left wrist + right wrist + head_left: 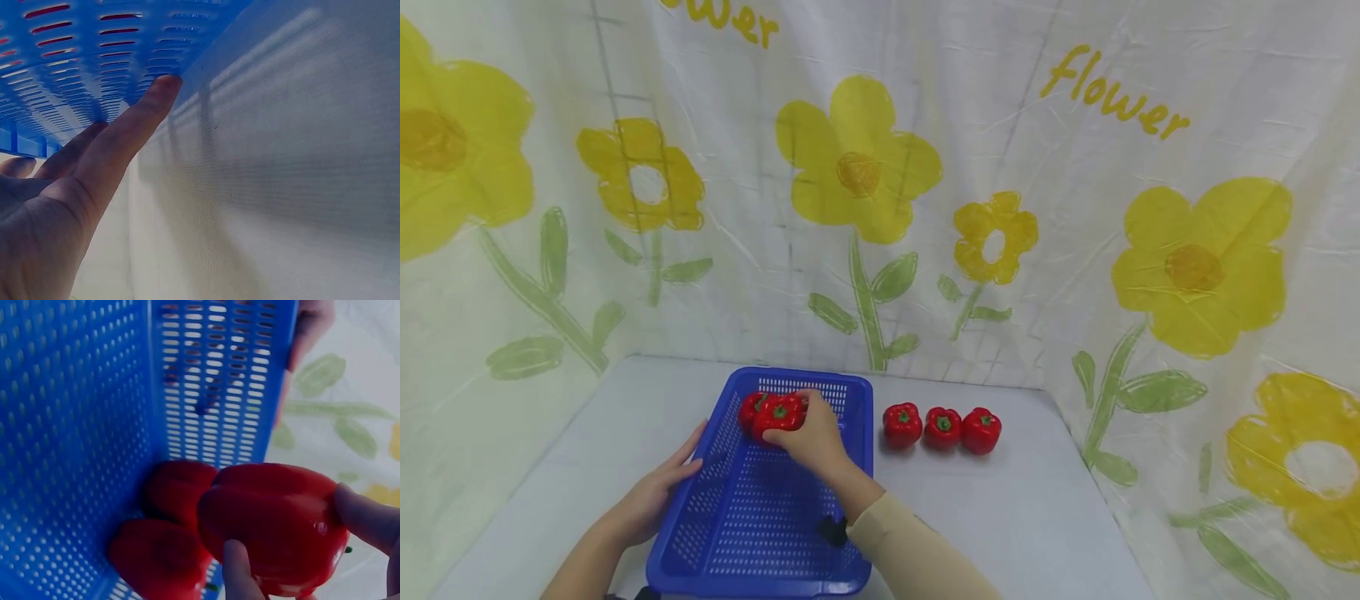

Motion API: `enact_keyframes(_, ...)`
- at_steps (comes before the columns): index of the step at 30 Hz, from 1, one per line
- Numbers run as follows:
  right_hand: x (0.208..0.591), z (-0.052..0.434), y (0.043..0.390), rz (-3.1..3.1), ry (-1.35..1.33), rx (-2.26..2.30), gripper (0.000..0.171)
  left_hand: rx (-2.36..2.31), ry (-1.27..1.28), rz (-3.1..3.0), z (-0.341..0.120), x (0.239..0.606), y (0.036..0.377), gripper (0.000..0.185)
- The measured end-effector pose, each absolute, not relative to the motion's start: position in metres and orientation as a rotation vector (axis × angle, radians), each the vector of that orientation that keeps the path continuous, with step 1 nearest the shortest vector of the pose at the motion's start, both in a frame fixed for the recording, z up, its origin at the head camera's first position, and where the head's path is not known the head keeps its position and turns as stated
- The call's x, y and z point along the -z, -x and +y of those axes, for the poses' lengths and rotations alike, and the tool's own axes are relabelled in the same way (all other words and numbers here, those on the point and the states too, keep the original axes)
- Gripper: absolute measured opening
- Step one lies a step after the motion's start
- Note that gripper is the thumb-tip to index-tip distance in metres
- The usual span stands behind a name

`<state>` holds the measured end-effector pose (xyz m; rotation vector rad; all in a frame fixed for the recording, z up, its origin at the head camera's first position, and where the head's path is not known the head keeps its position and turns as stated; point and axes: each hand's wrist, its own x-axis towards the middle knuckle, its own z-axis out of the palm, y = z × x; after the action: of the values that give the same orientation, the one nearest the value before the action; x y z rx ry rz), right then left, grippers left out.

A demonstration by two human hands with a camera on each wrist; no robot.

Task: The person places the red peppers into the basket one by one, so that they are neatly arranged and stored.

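Rims: the far edge of the blue basket (pixel 767 525) lies just beyond your grip, its left wall just to the left; your right forearm (pixel 859 487) crosses the right rim
Room: the mesh floor stretches from the grip toward you; the tabletop (pixel 1045 508) spreads to the right, its far edge meeting the flowered curtain (pixel 1075 250)
Right hand: yours (pixel 814 435) is clamped on a red pepper (pixel 779 413), held over the basket's far part
Left hand: yours (pixel 651 498), left of the grip, steadies the basket's outside, fingers extended
Basket: two peppers (pixel 156 556) lie beside the held one
Table row: three peppers (pixel 943 429), right of the grip, outside the basket
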<state>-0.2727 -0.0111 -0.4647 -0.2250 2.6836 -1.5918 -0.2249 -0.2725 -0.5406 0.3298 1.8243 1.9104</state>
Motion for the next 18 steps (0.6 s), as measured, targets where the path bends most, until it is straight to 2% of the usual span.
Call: enact_keyframes(18,0.485,-0.045,0.271,2.769,0.154,1.398,0.071,-1.933,-0.394,1.738,-0.274,0.539,0.224,0.062)
